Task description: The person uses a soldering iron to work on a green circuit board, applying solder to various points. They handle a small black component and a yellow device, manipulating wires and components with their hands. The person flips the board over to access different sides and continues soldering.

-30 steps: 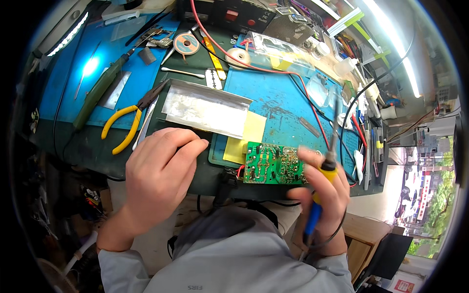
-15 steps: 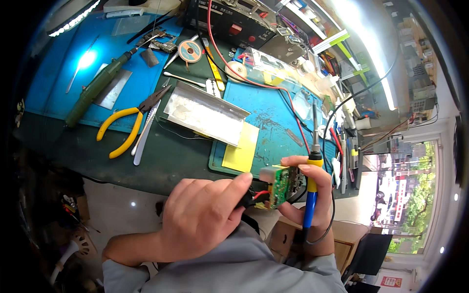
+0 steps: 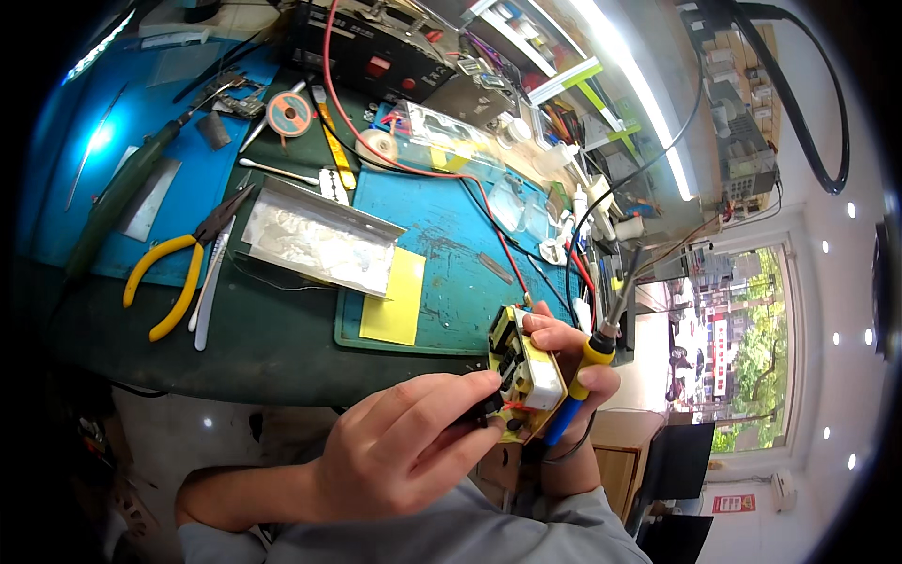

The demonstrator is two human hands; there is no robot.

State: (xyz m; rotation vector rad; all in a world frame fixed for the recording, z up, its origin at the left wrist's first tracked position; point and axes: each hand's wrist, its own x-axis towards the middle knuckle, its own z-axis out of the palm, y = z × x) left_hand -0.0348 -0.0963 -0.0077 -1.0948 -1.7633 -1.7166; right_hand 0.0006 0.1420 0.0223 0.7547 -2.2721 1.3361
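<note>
Between my hands is a small circuit board (image 3: 534,376), its component side showing, with a white block, dark parts and yellow edges. My right hand (image 3: 556,336) grips it from the right. The same hand also holds a soldering iron (image 3: 598,350) with a blue and yellow handle, its metal end slanting up and to the right, away from the board. My left hand (image 3: 399,437) is closed on a black piece (image 3: 484,410) at the board's left side, near some red wire. My fingers partly hide that piece, so its kind is unclear.
Past my hands lies a blue mat (image 3: 442,244), bearing a yellow sticky note (image 3: 393,305) and an open metal casing (image 3: 315,240). Yellow-handled pliers (image 3: 174,282), tweezers (image 3: 211,291) and a green pen-shaped tool (image 3: 122,197) lie left. A red cable (image 3: 404,170) crosses the bench.
The board has turned from its green soldered side to its component side. The soldering iron has tipped from upright to leaning right. My view has swung to the right.
</note>
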